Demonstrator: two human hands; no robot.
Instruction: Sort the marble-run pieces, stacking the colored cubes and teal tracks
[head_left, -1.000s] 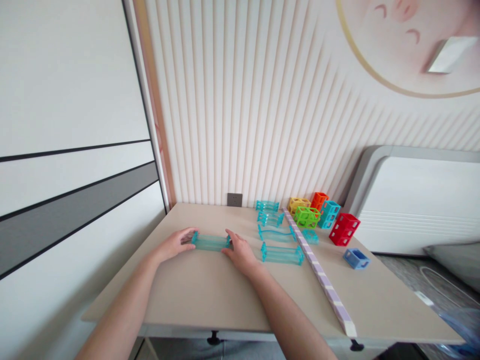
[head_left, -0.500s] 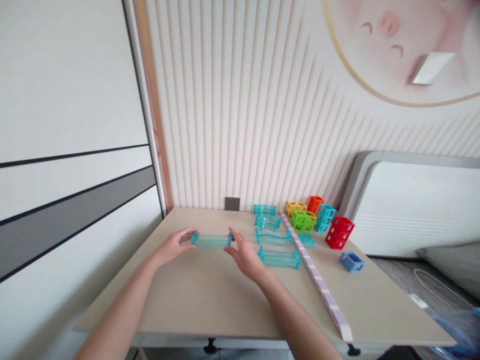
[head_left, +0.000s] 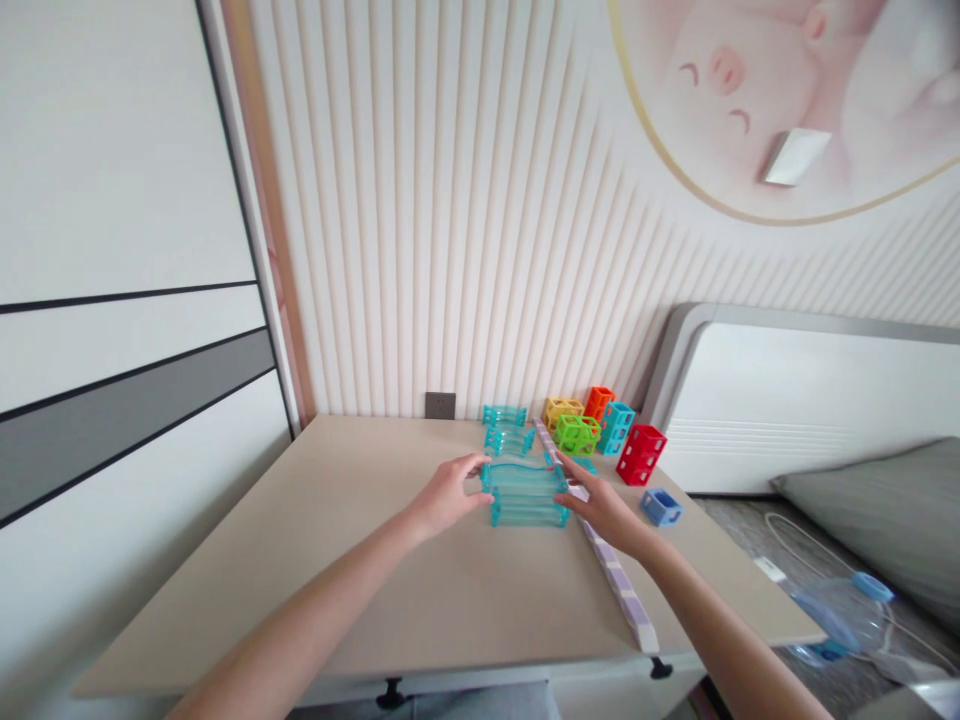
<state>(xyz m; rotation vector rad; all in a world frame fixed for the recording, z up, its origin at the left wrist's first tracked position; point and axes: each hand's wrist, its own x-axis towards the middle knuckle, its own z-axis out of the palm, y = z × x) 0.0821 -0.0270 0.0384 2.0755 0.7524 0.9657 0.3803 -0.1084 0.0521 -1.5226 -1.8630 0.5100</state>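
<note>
My left hand (head_left: 454, 492) and my right hand (head_left: 600, 500) grip the two ends of a translucent teal track piece (head_left: 525, 482) with thumbs and fingers. It is level, over or against a wavy teal track piece that it partly covers. Just in front of it, another straight teal track piece (head_left: 529, 515) lies on the table. Two curved teal track pieces, a nearer one (head_left: 510, 441) and a farther one (head_left: 504, 415), lie behind in the same column. Whether the held piece touches the table I cannot tell.
A purple-and-white strip (head_left: 619, 585) runs along the table (head_left: 360, 590) right of the tracks. Beyond it stand yellow, orange, green (head_left: 576, 435), cyan and red (head_left: 641, 455) openwork blocks and a small blue block (head_left: 661, 507). A plastic bottle (head_left: 847, 615) lies beyond the right edge.
Both hands have carried the teal track piece rightward from the table's left-middle to the column of tracks. The view has turned slightly right.
</note>
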